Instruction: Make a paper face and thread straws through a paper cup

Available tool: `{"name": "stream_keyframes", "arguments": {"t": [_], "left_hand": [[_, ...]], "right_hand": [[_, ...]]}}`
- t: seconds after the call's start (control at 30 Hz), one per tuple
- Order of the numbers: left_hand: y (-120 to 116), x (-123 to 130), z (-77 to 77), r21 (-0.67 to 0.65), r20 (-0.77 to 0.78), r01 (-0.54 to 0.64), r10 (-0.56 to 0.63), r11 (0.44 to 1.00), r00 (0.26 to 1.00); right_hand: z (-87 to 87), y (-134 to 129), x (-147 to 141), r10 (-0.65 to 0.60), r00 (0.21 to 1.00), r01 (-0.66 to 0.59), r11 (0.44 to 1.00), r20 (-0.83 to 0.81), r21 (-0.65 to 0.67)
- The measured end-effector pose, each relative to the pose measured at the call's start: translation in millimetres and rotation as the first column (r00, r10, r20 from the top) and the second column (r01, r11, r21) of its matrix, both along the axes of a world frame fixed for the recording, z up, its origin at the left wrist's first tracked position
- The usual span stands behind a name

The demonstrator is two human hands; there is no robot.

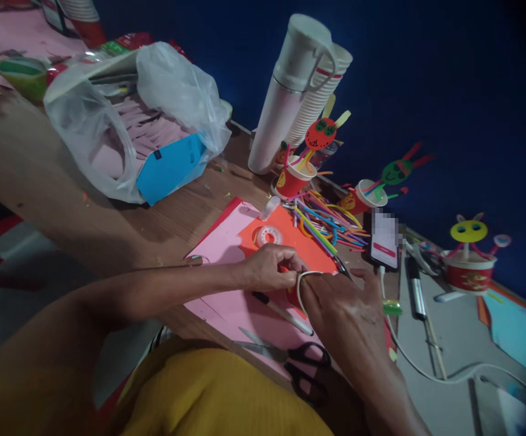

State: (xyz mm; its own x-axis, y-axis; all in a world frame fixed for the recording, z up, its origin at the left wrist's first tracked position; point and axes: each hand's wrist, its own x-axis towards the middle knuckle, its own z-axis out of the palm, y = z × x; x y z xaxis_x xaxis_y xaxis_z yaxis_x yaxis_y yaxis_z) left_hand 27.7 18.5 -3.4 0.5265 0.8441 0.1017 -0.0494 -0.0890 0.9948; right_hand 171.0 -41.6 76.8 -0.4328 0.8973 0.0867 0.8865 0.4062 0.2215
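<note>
A red paper cup [292, 295] with a white rim is between my hands, partly hidden by them. My left hand [272, 266] is closed, thumb and fingers pinched at the cup's rim. My right hand [342, 306] is bent over the cup's opening, gripping it with its fingers mostly hidden. Below them, a white marker [290, 316] and black-handled scissors [306, 363] lie on pink paper [217, 266]. Just beyond my left hand, a roll of clear tape [269, 237] rests on an orange sheet [315, 242].
Colourful pipe cleaners [331, 221] lie behind the paper. Decorated cups with a red face [321, 134], a green face [397, 172] and a yellow face [468, 231] line the wall. A white flask [276, 103], a plastic bag [176, 85] and a charging phone [385, 242] stand or lie around.
</note>
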Motion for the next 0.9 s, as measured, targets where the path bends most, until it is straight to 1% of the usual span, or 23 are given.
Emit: {"name": "stream_keyframes", "arguments": {"t": [0.23, 0.4, 0.5, 0.63, 0.77, 0.9], "left_hand": [[-4, 1, 0.8, -0.024, -0.007, -0.013, 0.013, 1.0, 1.0], [-4, -3, 8.4, -0.081, 0.001, 0.028, -0.028, 0.996, 1.0], [-3, -6, 12.6, -0.117, 0.002, 0.041, -0.041, 0.992, 0.999], [-2, -7, 13.4, -0.149, 0.008, 0.049, -0.049, 0.988, 0.999], [-3, -6, 11.0, -0.168, 0.025, 0.052, -0.048, 0.984, 0.999], [-3, -6, 10.4, -0.19, 0.04, 0.073, -0.066, 0.979, 0.997]], "right_hand": [[-2.0, 0, 0, 0.003, 0.994, 0.007, 0.996, -0.105, 0.092], [-0.9, 2, -1, -0.023, 0.995, 0.028, 0.998, -0.093, 0.056], [-1.0, 3, 0, -0.015, 0.994, 0.018, 1.0, -0.11, 0.024], [-2.2, 3, 1, -0.016, 0.99, 0.014, 1.0, -0.139, -0.012], [-3.1, 1, 2, -0.003, 0.988, 0.004, 1.0, -0.155, 0.002], [-3.4, 2, 3, 0.035, 0.984, -0.027, 0.998, -0.175, 0.049]]}}
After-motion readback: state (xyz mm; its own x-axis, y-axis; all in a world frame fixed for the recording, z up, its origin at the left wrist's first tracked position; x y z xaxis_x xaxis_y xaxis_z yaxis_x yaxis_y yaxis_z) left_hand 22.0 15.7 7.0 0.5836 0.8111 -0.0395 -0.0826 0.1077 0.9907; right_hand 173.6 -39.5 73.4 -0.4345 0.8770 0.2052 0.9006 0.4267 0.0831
